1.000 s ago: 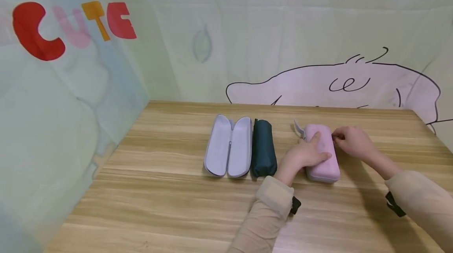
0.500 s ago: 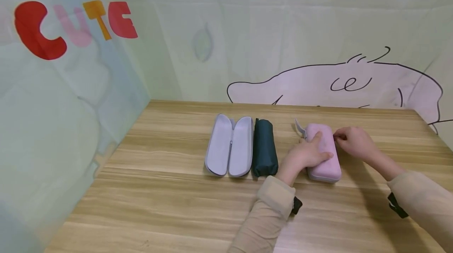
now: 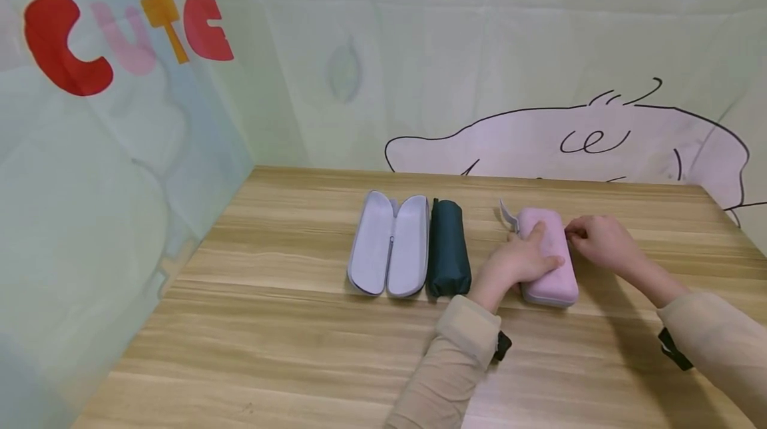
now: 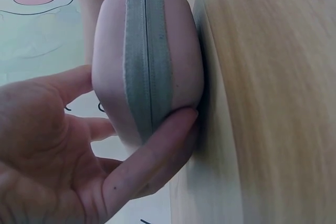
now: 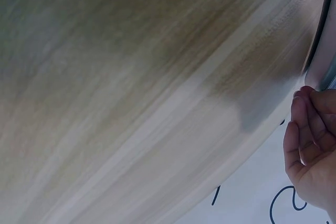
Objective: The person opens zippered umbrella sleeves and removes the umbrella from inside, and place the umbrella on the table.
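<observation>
A pink glasses case [image 3: 556, 282] with a grey zipper band [image 4: 148, 51] lies closed on the table. My left hand [image 3: 520, 258] grips it from the left, thumb across its top and fingers down the side. In the left wrist view, the fingers [image 4: 157, 156] wrap the case's end and overlap the zipper band. On the far right side my right hand [image 3: 602, 240] pinches at the zipper with thumb and fingertips close together; the zipper pull is hidden between them. A grey strap [image 3: 507, 213] sticks out at the case's upper left corner.
Left of the hands, a dark green folded umbrella [image 3: 449, 249] lies lengthwise. Against it lies an open glasses case [image 3: 368, 249] with a pale lilac inside. The wooden table [image 3: 269, 349] meets a printed cloth backdrop [image 3: 335, 82] at the back and left.
Both hands keep the same hold on the pink case. The head view has shifted very slightly; nothing on the table has visibly moved.
</observation>
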